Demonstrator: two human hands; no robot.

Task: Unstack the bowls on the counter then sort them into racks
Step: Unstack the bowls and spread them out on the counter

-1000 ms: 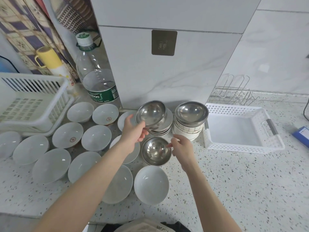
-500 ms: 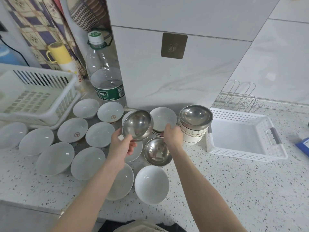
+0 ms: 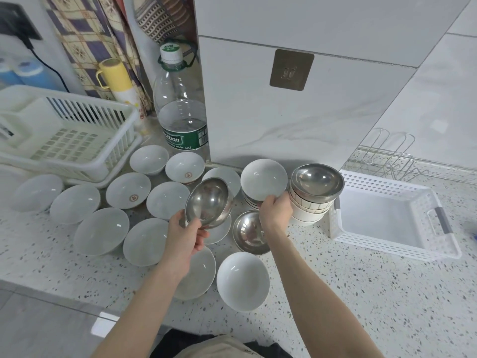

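My left hand (image 3: 186, 235) holds a steel bowl (image 3: 208, 202) tilted above the counter. My right hand (image 3: 275, 212) grips the near rim of a white bowl (image 3: 263, 179), the top of a short stack. Right of it stands a taller stack of white bowls (image 3: 308, 211) capped by a steel bowl (image 3: 317, 180). Another steel bowl (image 3: 249, 232) rests on the counter below my right hand. Several white bowls lie spread singly across the left and middle of the counter, one nearest me (image 3: 242, 281).
A cream slatted rack (image 3: 77, 130) stands at the left. A white perforated basket (image 3: 387, 215) sits at the right, with a wire rack (image 3: 387, 161) behind it. A large water bottle (image 3: 182, 109) and a yellow flask (image 3: 116, 78) stand by the back wall.
My left hand has carried the steel bowl off the short stack toward the left and nearer. My right hand left the steel bowl on the counter and took the white bowl's rim.
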